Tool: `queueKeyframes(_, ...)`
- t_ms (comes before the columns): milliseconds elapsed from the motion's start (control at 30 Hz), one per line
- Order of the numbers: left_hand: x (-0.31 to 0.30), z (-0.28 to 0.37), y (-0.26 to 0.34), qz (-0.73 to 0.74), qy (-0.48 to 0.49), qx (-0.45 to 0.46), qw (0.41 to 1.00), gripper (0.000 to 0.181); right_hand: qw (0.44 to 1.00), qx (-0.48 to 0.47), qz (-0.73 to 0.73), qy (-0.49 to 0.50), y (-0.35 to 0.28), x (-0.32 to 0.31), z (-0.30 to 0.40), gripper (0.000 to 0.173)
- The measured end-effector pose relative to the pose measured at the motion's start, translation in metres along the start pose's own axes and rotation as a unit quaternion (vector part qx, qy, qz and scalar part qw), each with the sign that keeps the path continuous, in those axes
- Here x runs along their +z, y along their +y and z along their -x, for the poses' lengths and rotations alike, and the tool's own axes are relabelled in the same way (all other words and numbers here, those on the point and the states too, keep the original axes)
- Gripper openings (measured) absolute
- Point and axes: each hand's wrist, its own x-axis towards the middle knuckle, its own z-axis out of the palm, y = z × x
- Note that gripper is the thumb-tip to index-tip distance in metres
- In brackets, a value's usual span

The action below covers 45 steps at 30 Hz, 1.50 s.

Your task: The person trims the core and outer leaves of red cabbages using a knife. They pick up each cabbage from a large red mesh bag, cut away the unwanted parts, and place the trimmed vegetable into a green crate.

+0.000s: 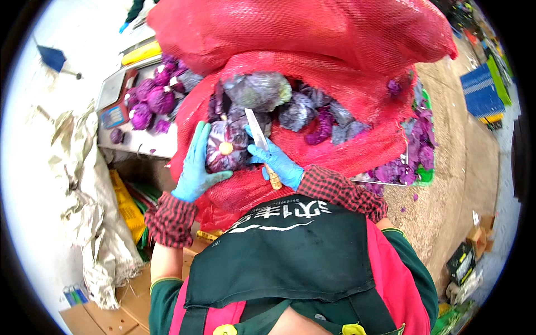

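A red cabbage (227,146) with its pale cut stem end facing up lies between my hands at the mouth of a red mesh sack (318,153). My left hand (196,167), in a blue glove, rests along the cabbage's left side with the thumb spread below it. At its right side, my right hand (276,161), also gloved, holds a knife (256,130) by its wooden handle, blade pointing up and away. More cabbages with dull outer leaves (257,91) lie in the sack's opening just beyond.
Peeled purple cabbages (161,99) and a scale (114,109) stand on the table at the left. Loose purple leaves (420,142) fill a green-rimmed container at the right. Another full red sack (301,29) lies ahead. A pale woven sack (86,201) hangs at far left.
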Motion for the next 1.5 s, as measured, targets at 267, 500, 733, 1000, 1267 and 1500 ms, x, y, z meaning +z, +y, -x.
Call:
queueKeyframes(267,0.018,-0.02,0.077,-0.239,-0.033,0.017,0.97,0.122,0.997,0.022,-0.075,0.026,-0.012,-0.031,0.044,0.057)
queueKeyframes(500,0.099,-0.073,0.155,0.143,-0.042,0.155,0.977,0.121,0.986,-0.039,0.022,0.158,-0.093,-0.1,0.168,0.064)
queueKeyframes(733,0.256,-0.179,0.253,0.43,-0.125,0.066,0.891,0.109,0.809,-0.208,0.366,0.41,-0.139,-0.261,0.261,0.064)
queueKeyframes(1000,0.298,-0.205,0.293,0.169,-0.066,0.116,0.977,0.103,0.534,-0.174,0.747,0.358,-0.164,-0.292,0.292,0.055)
queueKeyframes(1267,0.313,-0.198,0.309,0.207,-0.039,0.025,0.977,0.108,0.486,-0.169,0.784,0.348,-0.169,-0.295,0.286,0.009)
queueKeyframes(1500,0.308,-0.204,0.319,0.126,-0.026,0.071,0.989,0.105,0.549,-0.129,0.758,0.328,-0.164,-0.32,0.268,0.019)
